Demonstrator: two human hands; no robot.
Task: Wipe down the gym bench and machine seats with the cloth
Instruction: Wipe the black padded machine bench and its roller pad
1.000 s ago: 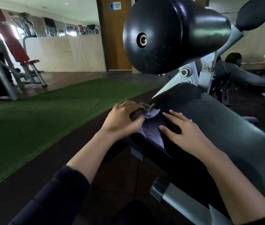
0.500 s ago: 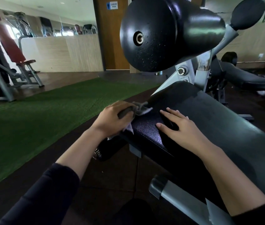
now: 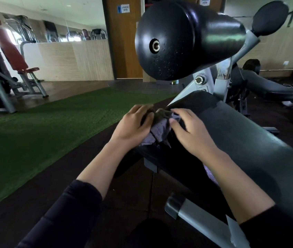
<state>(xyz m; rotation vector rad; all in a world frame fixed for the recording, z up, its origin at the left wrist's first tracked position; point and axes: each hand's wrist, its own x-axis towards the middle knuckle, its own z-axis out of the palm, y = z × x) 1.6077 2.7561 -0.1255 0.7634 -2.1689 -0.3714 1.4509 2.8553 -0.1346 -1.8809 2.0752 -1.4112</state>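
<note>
A long black padded bench (image 3: 246,140) runs from the lower right toward the middle of the head view. Over its left edge, a crumpled grey cloth (image 3: 160,130) is bunched between both hands. My left hand (image 3: 133,126) grips the cloth's left side with curled fingers. My right hand (image 3: 190,129) pinches the cloth's right side with thumb and fingers, its palm over the bench pad. Part of the cloth hangs down over the pad's edge.
A big black roller pad (image 3: 183,38) on a grey frame (image 3: 219,76) hangs just above and beyond the hands. Another black bench (image 3: 267,86) stands at the right. A red-padded machine (image 3: 9,51) is at the far left, beside green turf (image 3: 52,126).
My right hand left its flat rest on the pad and took hold of the cloth. The left hand lifted the cloth off the bench edge, and it now bunches between both hands.
</note>
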